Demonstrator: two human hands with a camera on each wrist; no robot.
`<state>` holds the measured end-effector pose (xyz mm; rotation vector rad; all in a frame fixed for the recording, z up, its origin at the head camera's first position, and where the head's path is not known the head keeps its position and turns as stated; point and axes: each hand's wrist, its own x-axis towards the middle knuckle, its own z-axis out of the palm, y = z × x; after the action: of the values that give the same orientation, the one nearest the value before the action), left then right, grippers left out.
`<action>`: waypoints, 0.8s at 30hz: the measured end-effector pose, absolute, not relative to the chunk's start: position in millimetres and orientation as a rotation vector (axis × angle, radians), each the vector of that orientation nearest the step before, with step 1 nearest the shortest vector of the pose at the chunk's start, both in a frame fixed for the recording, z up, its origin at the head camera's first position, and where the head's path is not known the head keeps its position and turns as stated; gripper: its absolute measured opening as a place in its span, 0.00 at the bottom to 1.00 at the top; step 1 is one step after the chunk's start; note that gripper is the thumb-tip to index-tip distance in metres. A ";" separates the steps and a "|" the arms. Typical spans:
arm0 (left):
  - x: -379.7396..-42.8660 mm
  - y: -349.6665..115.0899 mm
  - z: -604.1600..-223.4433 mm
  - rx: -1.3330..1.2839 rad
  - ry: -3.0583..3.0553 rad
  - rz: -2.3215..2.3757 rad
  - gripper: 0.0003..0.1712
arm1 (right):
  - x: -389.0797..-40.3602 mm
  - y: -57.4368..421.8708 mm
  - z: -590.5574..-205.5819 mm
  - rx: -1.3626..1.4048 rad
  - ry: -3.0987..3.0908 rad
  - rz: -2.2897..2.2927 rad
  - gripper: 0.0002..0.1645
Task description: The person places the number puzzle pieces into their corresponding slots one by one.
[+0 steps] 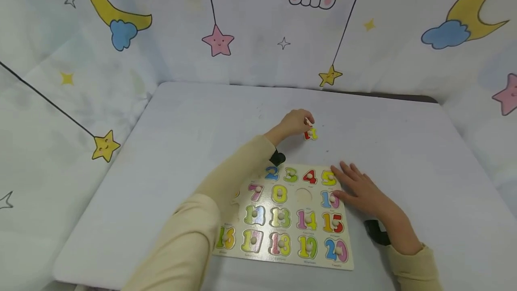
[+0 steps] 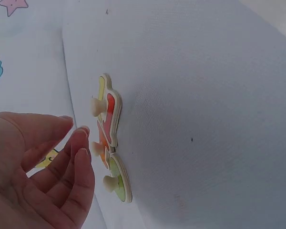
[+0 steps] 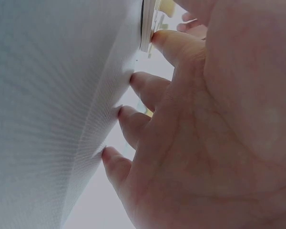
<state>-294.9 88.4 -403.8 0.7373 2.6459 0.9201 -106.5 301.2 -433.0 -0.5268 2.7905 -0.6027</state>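
Observation:
My left hand [image 1: 298, 121] hovers beside several small knobbed puzzle pieces, its fingers loosely bent with nothing between them. Nearest in the head view is the red and yellow number 11 piece [image 1: 310, 134]. From the left wrist, an orange piece [image 2: 103, 149] and a green piece [image 2: 118, 179] also show, lying against it; fingertips are close to the orange one's knob. My right hand [image 1: 361, 192] lies spread at the right edge of the wooden number board [image 1: 296, 262]. Its thumb and a finger touch the board's edge, while other fingertips rest on the table [image 3: 52, 119].
The board holds colourful knobbed numbers, such as the yellow 8 [image 1: 279, 194] and the 20 [image 1: 336, 250]. A bare round recess [image 1: 304, 196] shows beside the 8. My left sleeve [image 1: 230, 178] covers the board's left side. A patterned cloth [image 1: 258, 26] hangs behind the table.

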 end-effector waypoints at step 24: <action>-283.3 101.3 -418.2 0.811 2.752 0.664 0.07 | -105.4 299.5 -432.0 -0.553 2.817 -0.572 0.45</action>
<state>-283.3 101.3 -418.2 0.8113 2.7519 0.6642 -105.4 299.5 -432.0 -0.5527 2.8174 -0.5719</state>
